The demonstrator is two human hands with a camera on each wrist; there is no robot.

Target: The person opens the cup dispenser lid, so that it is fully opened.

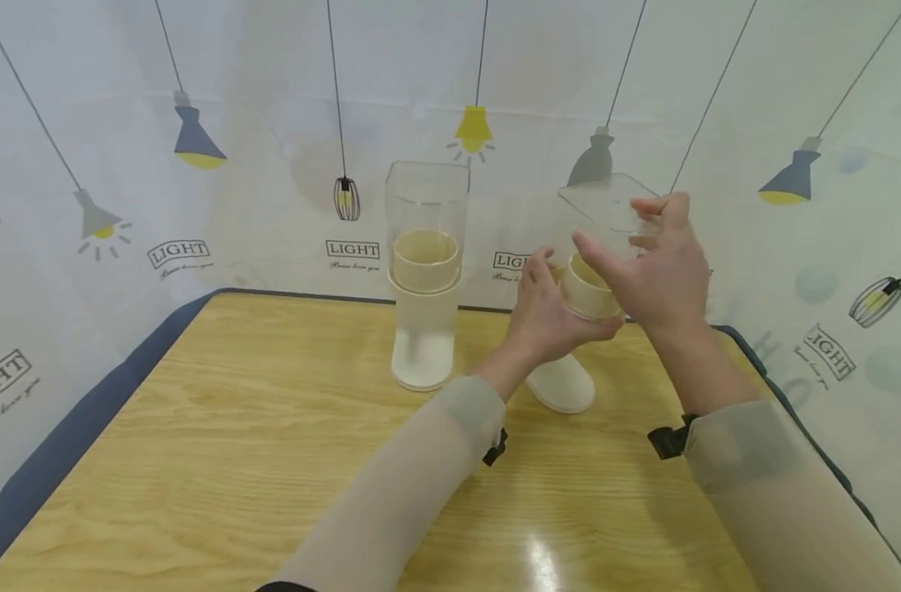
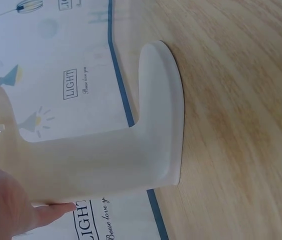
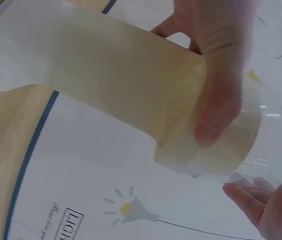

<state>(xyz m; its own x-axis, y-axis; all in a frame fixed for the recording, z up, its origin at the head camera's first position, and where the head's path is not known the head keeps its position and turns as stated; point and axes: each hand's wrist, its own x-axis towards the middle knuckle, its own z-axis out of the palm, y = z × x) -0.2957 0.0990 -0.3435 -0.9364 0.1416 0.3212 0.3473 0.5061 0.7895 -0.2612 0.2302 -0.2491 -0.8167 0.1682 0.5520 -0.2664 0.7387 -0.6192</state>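
Observation:
A cream stand (image 1: 561, 385) with a rounded foot stands on the table. Its upper ring (image 1: 589, 289) is wrapped by my left hand (image 1: 542, 316), the thumb lying across the ring's near side. In the right wrist view that thumb (image 3: 216, 120) presses over the ring. A clear, square-topped container (image 1: 602, 201) sits at the ring, slightly tilted, and my right hand (image 1: 665, 275) holds it from the right with thumb and fingers spread around it. The left wrist view shows the stand's foot (image 2: 161, 105) flat on the wood. How the container's lower end meets the ring is partly hidden.
A matching stand (image 1: 423, 362) with a cream ring (image 1: 424, 275) and clear container (image 1: 428, 185) stands upright to the left. The wooden table (image 1: 236, 436) has a dark blue edge. A lamp-patterned cloth (image 1: 273, 123) hangs close behind it and around the sides.

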